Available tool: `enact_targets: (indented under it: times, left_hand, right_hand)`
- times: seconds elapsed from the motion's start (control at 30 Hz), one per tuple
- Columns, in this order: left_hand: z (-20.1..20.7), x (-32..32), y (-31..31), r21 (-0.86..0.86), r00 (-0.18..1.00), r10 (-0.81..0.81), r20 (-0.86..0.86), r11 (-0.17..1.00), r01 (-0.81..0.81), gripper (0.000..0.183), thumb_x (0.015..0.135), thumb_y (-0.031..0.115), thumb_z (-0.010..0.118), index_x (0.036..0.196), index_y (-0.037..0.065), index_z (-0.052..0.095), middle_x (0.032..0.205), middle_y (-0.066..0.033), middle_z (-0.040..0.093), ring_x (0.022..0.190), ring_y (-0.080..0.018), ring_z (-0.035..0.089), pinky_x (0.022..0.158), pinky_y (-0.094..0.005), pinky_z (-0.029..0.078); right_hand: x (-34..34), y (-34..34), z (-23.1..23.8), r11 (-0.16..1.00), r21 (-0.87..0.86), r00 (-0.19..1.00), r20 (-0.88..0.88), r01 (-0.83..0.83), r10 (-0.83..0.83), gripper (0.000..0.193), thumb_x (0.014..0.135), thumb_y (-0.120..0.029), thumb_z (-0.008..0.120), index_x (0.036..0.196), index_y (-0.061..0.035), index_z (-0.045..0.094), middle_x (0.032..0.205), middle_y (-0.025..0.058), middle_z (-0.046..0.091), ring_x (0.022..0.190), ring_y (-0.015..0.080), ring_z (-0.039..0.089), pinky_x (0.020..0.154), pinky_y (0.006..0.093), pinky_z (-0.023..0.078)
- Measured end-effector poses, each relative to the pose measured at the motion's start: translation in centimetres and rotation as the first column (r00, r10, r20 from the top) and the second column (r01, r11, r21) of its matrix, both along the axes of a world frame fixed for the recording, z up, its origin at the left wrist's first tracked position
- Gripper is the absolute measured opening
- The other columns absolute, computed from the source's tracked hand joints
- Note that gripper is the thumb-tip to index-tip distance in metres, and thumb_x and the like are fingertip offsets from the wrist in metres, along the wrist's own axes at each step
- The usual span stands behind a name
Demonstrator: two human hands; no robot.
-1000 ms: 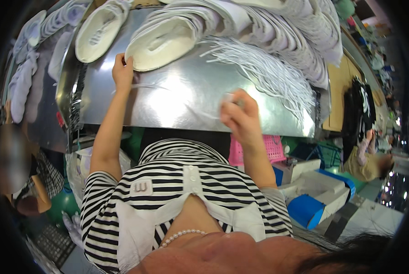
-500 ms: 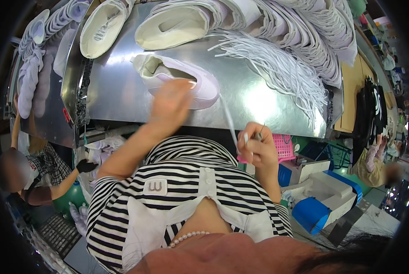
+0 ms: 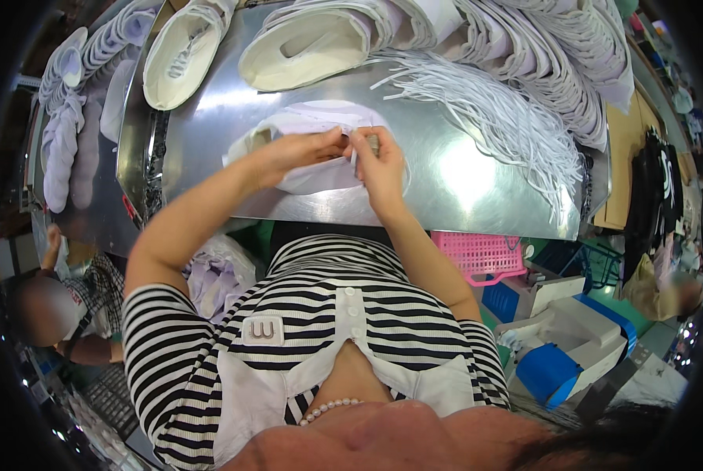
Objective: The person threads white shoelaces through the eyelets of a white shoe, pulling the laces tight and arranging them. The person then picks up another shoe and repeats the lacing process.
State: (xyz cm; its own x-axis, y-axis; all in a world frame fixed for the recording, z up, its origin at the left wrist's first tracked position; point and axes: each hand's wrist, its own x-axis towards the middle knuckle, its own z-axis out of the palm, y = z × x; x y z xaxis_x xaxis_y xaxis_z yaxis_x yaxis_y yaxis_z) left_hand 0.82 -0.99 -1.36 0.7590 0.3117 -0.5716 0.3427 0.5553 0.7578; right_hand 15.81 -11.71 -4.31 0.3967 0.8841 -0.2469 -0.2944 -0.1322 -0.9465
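A white shoe upper lies on its side on the metal table, its toe to the right. My left hand is closed at the upper's opening, fingertips pinching its edge. My right hand meets it there, fingers closed on a white shoelace that loops beside the toe. A small greyish piece shows between the right fingers; its kind is not clear. Both hands cover the middle of the upper.
Rows of stacked shoe uppers line the table's far side, near a heap of loose white laces. A pink basket and a blue-and-white machine stand at the right. Another person is at the left.
My right hand has come up from the table's front edge to the upper, bringing the shoelace. My left hand has shifted slightly right and meets it.
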Motion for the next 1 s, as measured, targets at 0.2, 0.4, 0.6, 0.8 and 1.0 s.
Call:
enact_targets:
  times: [0.2,0.4,0.6,0.8,1.0]
  left_hand:
    - [-1.3,0.8,-3.7,-0.060,0.885,0.401,0.236,0.915,-0.399,0.041,0.104,0.034,0.051,0.124,0.000,0.060,0.110,-0.0067,0.065,0.111,-0.0173,0.058,0.100,-0.0342,0.043]
    - [-0.8,0.6,-5.5,0.275,0.914,0.326,0.243,0.880,-0.387,0.029,0.103,0.029,0.055,0.107,0.004,0.069,0.093,-0.0003,0.063,0.089,-0.0086,0.056,0.083,-0.0248,0.045]
    - [0.4,0.7,-5.7,0.519,0.927,0.307,0.215,0.768,-0.375,0.025,0.100,0.025,0.058,0.101,0.004,0.072,0.085,-0.0006,0.064,0.079,-0.0073,0.058,0.073,-0.0240,0.046]
    - [0.7,1.1,-6.8,0.539,0.850,0.471,0.235,0.665,-0.517,0.019,0.097,0.018,0.064,0.095,0.001,0.071,0.079,-0.0004,0.066,0.072,-0.0087,0.061,0.064,-0.0239,0.049]
    - [-0.6,0.5,-6.7,0.560,0.841,0.454,0.295,0.630,-0.537,0.016,0.094,0.014,0.066,0.100,0.000,0.071,0.089,-0.0037,0.071,0.077,-0.0114,0.066,0.068,-0.0253,0.054]
  right_hand:
    - [0.5,-1.6,2.6,0.987,0.161,0.992,-0.120,-0.030,0.050,0.012,0.096,-0.014,0.064,0.096,-0.0017,0.064,0.074,0.0043,0.068,0.048,0.0041,0.046,0.044,0.0185,0.034]
    - [0.7,-1.6,2.6,0.985,0.097,0.980,-0.128,-0.142,0.154,0.011,0.095,-0.012,0.064,0.096,-0.0009,0.065,0.073,0.0061,0.068,0.048,0.0040,0.046,0.045,0.0186,0.035]
    - [0.5,-1.7,3.6,0.980,0.032,0.980,-0.025,-0.199,0.199,0.012,0.096,-0.012,0.063,0.099,-0.0011,0.064,0.074,0.0050,0.068,0.051,0.0036,0.047,0.047,0.0188,0.036]
    - [-0.3,-3.7,4.2,0.970,0.039,0.925,0.311,-0.241,0.217,0.019,0.096,-0.014,0.062,0.108,-0.0004,0.057,0.082,0.0108,0.070,0.071,0.0189,0.065,0.068,0.0307,0.050]
    - [0.9,-4.3,4.8,0.973,0.066,0.889,0.425,-0.219,0.172,0.015,0.097,-0.009,0.058,0.109,0.0000,0.055,0.089,0.0134,0.072,0.061,0.0191,0.065,0.057,0.0290,0.050]
